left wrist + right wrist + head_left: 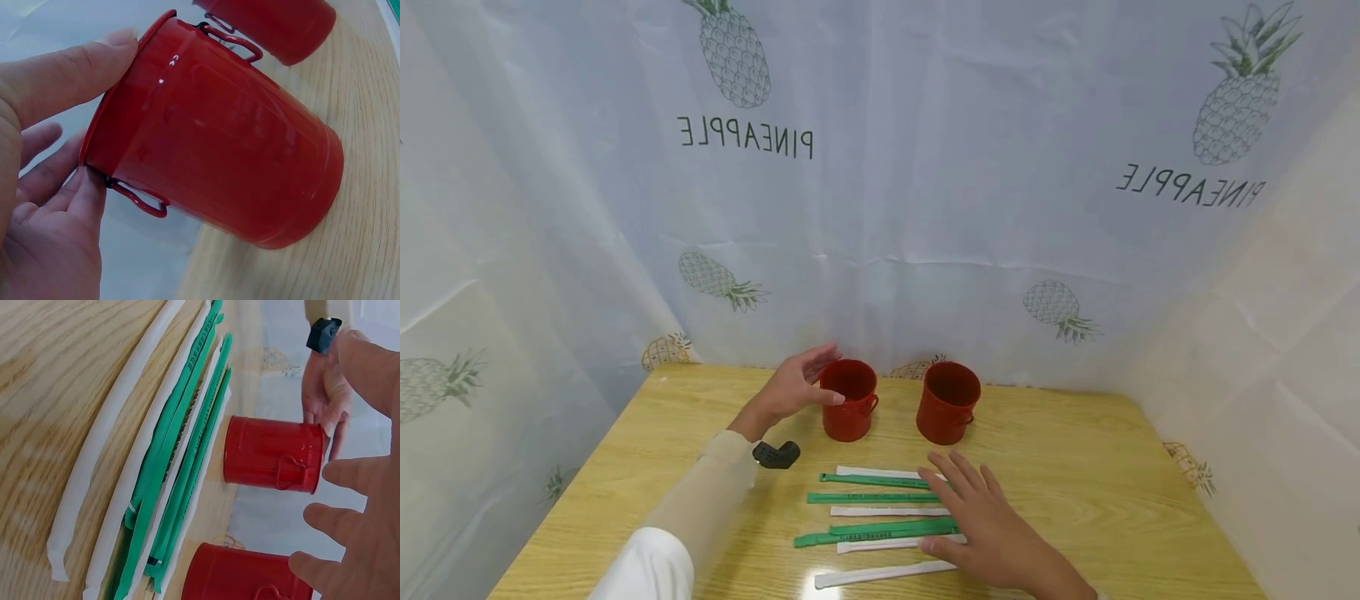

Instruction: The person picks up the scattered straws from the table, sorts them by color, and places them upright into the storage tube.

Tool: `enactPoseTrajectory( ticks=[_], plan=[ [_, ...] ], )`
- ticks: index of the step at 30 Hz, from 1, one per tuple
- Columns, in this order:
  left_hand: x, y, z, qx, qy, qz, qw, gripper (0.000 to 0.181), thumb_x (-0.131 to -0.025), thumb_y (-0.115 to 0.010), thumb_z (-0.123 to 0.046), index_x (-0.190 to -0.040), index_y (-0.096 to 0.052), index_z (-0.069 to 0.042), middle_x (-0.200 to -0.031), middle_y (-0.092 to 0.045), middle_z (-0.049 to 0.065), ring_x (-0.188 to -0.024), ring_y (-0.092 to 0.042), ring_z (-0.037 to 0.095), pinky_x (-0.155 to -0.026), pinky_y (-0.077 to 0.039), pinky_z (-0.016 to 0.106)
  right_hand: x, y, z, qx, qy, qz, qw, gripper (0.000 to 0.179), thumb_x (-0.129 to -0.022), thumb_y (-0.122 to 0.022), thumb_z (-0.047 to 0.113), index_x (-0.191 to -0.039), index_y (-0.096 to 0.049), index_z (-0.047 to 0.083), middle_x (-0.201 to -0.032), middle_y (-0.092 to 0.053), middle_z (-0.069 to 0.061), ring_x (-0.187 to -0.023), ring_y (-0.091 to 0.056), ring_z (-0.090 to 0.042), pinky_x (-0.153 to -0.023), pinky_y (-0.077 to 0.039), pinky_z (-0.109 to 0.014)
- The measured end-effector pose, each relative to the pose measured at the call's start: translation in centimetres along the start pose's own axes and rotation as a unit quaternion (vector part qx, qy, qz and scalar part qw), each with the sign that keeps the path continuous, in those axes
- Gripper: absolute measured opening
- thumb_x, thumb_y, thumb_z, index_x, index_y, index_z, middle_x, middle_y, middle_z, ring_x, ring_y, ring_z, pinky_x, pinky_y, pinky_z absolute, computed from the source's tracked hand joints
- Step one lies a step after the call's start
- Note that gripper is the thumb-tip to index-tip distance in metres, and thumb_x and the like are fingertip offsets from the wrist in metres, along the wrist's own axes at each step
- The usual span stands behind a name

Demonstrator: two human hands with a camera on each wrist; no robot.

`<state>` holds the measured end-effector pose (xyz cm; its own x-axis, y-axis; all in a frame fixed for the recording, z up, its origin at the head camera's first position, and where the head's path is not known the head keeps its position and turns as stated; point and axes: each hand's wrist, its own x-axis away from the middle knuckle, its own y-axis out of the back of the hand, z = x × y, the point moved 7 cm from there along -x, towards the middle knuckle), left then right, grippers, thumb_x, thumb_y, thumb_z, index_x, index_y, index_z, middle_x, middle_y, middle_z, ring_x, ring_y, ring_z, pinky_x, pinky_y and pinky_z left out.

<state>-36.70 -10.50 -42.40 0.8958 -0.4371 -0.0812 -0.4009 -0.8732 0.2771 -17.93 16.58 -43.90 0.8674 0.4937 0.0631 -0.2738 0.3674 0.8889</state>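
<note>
A small red bucket (847,417) with little wire handles stands upright at the back of the table. My left hand (793,387) holds it by its left side. In the left wrist view, the thumb (75,78) lies at the rim, with the index finger at the rim's other side. Wrapped straws in green (872,498) and white (880,575) lie side by side in front of the buckets. Spread over their right ends is my right hand (992,533), fingers apart and nothing gripped.
A second red bucket (942,417) stands to the right of the first. Behind the wooden table (1075,467) hangs a white curtain (880,208) with pineapple prints. On the left wrist sits a black device (777,455).
</note>
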Motion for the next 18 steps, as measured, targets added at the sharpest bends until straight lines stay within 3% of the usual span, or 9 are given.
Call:
enactPoseTrajectory(
  ticks=[9,18],
  plan=[
    [-0.11,0.19,-0.34,-0.012,-0.002,0.001,0.9999,0.081,-0.088,-0.082,-0.013,-0.158,-0.041,-0.004,-0.165,-0.044,0.016,-0.156,-0.036,0.038,-0.121,-0.041,0.052,-0.31,-0.26,0.22,-0.005,0.001,0.015,0.9999,0.082,-0.096,-0.062,0.062,-0.164,-0.032,0.027,-0.175,-0.023,-0.002,-0.162,-0.015,-0.041,-0.121,-0.01,-0.081],
    [-0.06,0.02,-0.06,0.001,0.003,0.009,1.0,0.081,-0.09,-0.081,-0.011,-0.159,-0.039,-0.004,-0.166,-0.042,0.016,-0.158,-0.034,0.037,-0.121,-0.04,0.051,-0.32,-0.78,0.5,-0.015,0.02,0.028,0.9993,0.08,-0.096,-0.063,0.06,-0.163,-0.034,0.028,-0.174,-0.026,-0.002,-0.161,-0.019,-0.042,-0.12,-0.017,-0.081]
  ],
)
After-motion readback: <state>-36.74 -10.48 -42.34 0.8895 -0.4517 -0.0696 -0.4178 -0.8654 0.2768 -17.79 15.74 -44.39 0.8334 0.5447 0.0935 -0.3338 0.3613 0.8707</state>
